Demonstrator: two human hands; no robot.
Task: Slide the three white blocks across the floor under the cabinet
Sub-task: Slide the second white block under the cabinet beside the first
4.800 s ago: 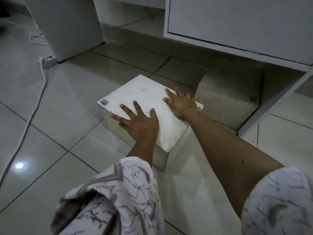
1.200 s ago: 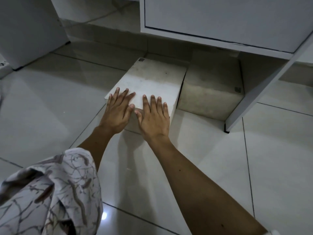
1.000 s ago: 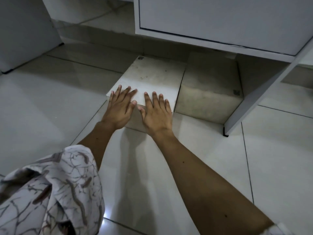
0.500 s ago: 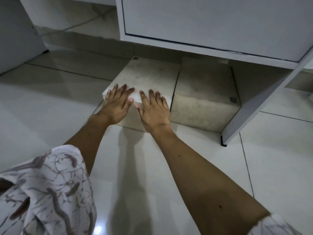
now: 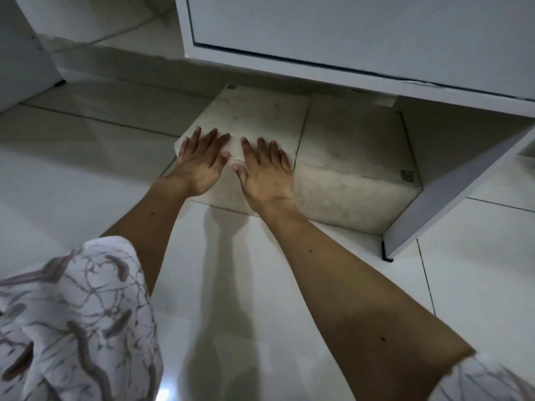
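Note:
Two white blocks sit side by side on the tiled floor, their far ends under the white cabinet. The left block carries a small sticker at its far left corner. My left hand and my right hand lie flat on its near edge, fingers straight and pointing toward the cabinet. The right block touches the left one along a thin seam and stands against the cabinet's side panel. No third block is in view.
Pale glossy floor tiles stretch to the left and right of the blocks. Another white furniture panel stands at the far left. My patterned sleeve fills the lower left corner.
Both hands have pushed the left block from the open floor, turning it, until it lies beside the right block under the cabinet. In the last second it slid slightly further in.

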